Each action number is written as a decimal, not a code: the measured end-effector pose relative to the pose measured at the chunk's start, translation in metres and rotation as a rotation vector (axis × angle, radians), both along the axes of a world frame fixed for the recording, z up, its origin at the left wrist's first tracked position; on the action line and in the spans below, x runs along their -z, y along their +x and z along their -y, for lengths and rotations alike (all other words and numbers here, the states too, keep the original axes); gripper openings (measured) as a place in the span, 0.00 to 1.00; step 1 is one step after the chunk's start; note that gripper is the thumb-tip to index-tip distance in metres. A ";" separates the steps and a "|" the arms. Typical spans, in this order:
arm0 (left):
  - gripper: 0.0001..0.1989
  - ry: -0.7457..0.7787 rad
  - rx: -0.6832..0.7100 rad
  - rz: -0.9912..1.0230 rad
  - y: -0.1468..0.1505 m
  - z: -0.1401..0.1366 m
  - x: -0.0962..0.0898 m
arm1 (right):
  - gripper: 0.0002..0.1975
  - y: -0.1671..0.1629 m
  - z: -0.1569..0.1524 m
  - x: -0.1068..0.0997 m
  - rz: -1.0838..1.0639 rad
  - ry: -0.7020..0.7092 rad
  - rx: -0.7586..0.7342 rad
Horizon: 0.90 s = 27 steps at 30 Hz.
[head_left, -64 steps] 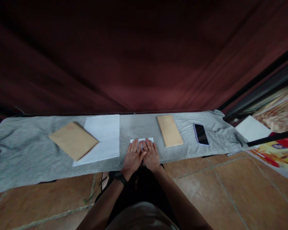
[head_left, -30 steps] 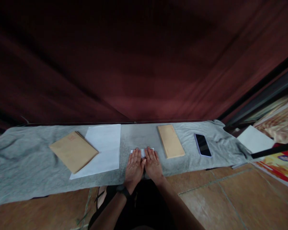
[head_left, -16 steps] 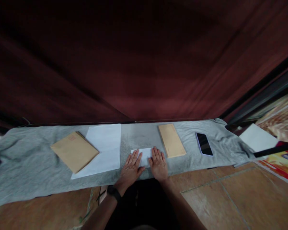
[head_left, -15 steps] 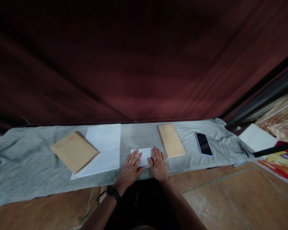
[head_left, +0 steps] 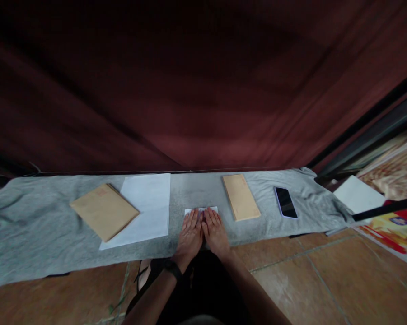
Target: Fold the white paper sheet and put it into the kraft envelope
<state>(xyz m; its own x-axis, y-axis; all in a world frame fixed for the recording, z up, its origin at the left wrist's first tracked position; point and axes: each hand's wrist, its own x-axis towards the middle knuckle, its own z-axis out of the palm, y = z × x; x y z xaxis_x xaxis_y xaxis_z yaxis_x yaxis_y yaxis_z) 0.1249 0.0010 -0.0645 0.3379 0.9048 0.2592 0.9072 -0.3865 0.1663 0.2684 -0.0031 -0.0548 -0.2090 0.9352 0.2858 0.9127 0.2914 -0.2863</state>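
Two hands, side by side and palms down — left hand (head_left: 189, 235) and right hand (head_left: 216, 234) almost meeting at the thumbs! Neither one grips: the fingers lie straight and flat, pressed over a small white paper (head_left: 187, 211) that peeks out just beyond the fingertips. It looks folded, though with so much covered that's hard to swear to. A dark wristband (head_left: 172, 268) sits behind the left hand.

Look left of the hands: large white sheets (head_left: 154, 207) lie near, and farther out, brown envelopes (head_left: 105, 211) rest at a slant across them. Over to the right of the hands, a narrow brown stack (head_left: 241, 197) lies close by, and past that — well apart from the fingers — a phone (head_left: 286, 202) in a pale purple case, screen dark. Beneath it all runs a grey cloth (head_left: 196, 187), with a dark red curtain (head_left: 196, 113) hanging beyond the fingertips and tiled floor (head_left: 284, 280) below the wrists.
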 end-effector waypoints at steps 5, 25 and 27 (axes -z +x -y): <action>0.30 -0.012 0.031 -0.036 0.006 0.000 0.000 | 0.25 -0.005 -0.006 0.000 0.032 -0.031 -0.028; 0.32 0.009 -0.080 -0.008 -0.030 0.006 -0.005 | 0.27 0.029 0.000 0.014 0.104 0.072 0.064; 0.31 0.016 -0.077 -0.011 -0.031 0.006 -0.006 | 0.27 0.033 0.003 0.014 0.109 0.072 0.073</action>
<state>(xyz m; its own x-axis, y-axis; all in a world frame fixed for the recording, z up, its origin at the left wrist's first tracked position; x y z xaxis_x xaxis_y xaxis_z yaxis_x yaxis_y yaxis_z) 0.0936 -0.0052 -0.0587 0.2701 0.9239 0.2708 0.9362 -0.3177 0.1501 0.3009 -0.0058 -0.0691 -0.1744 0.9270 0.3321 0.9569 0.2391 -0.1648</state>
